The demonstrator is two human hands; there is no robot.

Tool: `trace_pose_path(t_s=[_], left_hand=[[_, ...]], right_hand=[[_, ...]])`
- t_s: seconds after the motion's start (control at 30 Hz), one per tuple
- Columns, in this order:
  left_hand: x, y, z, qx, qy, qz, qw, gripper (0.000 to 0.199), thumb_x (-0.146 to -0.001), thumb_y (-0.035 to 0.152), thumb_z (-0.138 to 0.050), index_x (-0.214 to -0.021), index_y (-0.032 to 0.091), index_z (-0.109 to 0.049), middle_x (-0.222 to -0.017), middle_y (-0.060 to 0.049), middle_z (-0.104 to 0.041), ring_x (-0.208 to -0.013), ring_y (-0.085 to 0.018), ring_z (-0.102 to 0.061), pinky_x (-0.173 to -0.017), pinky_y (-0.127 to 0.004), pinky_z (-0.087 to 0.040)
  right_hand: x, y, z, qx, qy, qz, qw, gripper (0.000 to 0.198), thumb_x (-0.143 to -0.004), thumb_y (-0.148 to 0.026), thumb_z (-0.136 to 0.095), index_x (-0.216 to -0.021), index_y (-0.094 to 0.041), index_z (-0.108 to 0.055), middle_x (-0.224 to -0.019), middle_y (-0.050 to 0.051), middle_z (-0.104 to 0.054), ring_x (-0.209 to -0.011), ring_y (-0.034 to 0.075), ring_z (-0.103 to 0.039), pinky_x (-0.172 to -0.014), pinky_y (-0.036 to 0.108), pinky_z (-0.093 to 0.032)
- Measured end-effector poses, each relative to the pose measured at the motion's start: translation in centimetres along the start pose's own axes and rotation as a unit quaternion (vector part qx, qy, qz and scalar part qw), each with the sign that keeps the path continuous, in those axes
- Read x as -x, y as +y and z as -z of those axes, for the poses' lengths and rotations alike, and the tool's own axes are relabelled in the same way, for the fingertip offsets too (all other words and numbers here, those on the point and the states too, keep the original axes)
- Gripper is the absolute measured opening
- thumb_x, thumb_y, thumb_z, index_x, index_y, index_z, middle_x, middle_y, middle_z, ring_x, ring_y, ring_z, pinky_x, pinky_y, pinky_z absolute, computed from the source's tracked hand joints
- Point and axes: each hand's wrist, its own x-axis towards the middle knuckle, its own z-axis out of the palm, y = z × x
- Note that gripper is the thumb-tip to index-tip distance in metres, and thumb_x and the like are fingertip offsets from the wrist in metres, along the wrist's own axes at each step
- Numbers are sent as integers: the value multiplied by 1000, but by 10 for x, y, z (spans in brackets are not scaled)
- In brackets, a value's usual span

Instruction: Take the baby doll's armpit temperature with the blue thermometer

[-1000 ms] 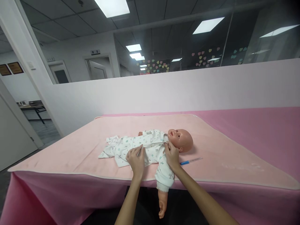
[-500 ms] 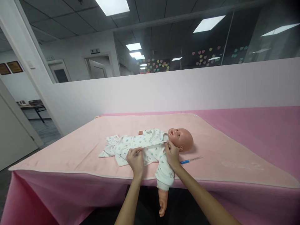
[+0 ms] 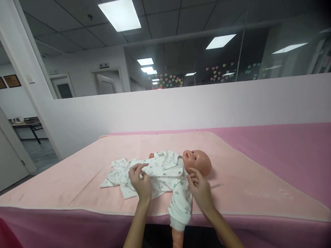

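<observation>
A baby doll (image 3: 198, 162) lies on its back, head to the right, dressed in white printed baby clothes (image 3: 165, 186). The front flap (image 3: 168, 171) of the top lies across its chest with a straight edge. My left hand (image 3: 141, 182) hovers over the lower part of the flap, thumb and fingers apart, holding nothing. Beside the doll's neck and chin is my right hand (image 3: 201, 189), fingers loosely bent and apart, close to the collar. One sleeved doll arm (image 3: 180, 203) hangs over the table's front edge. A thin clear-ended stick (image 3: 216, 186) shows partly behind my right hand.
A peach blanket (image 3: 77, 182) covers a table with a pink cloth (image 3: 284, 141) under it. A white half wall (image 3: 155, 113) with glass above stands behind. At the left are a door (image 3: 12, 151) and a desk (image 3: 28, 125).
Both hands have let go of the flap's edge, and their fingers have opened. My right hand has shifted slightly right, now covering the stick's blue part. The view has tilted up a little.
</observation>
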Motion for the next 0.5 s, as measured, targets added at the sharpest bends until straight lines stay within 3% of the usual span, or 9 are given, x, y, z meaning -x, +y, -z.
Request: trace_pose_path(t_s=[0.07, 0.13, 0.23, 0.3, 0.37, 0.5], left_hand=[[-10, 3, -13, 43, -158, -50, 985, 32, -74, 9, -39, -80, 24, -66, -87, -4, -56, -89, -18, -53, -80, -32, -44], [-16, 2, -27, 83, -322, -59, 941, 27, -78, 17, -43, -86, 26, -67, -92, -3, -60, -89, -17, -55, -79, -31, -45], [-18, -3, -41, 84, -478, -43, 873, 24, -78, 30, -50, -94, 25, -67, -96, -4, -62, -91, -19, -56, -78, -30, -45], [-18, -4, -44, 69, -516, -45, 853, 26, -78, 35, -51, -96, 25, -66, -98, -4, -62, -93, -20, -55, -81, -31, -44], [-19, -3, -45, 55, -521, -29, 852, 25, -79, 35, -49, -92, 23, -67, -97, -4, -62, -93, -20, -56, -83, -31, -42], [-31, -1, -49, -4, -492, 119, 863, 22, -80, 29, -45, -82, 19, -64, -91, -4, -64, -91, -19, -57, -84, -28, -41]], right_hand=[[2, 11, 26, 62, 20, 21, 998, 24, -82, -34, -44, -94, -18, -58, -77, 6, -64, -59, 16, -60, -54, 26, -47], [0, 26, 53, 166, 41, 56, 984, 24, -82, -31, -40, -89, -18, -60, -85, 9, -65, -69, 20, -62, -62, 31, -49], [-5, 53, 87, 318, 24, 98, 943, 30, -80, -22, -34, -88, -15, -62, -97, 14, -65, -92, 26, -60, -78, 39, -46], [-8, 65, 100, 380, -32, 93, 920, 34, -80, -17, -31, -89, -13, -64, -101, 16, -64, -98, 27, -58, -83, 40, -44], [-8, 70, 107, 408, -101, 62, 905, 36, -82, -15, -30, -91, -13, -64, -98, 13, -65, -94, 24, -60, -82, 36, -43], [-5, 55, 119, 426, -170, 6, 889, 31, -84, -18, -35, -83, -18, -65, -86, 8, -67, -82, 20, -62, -71, 28, -42]])
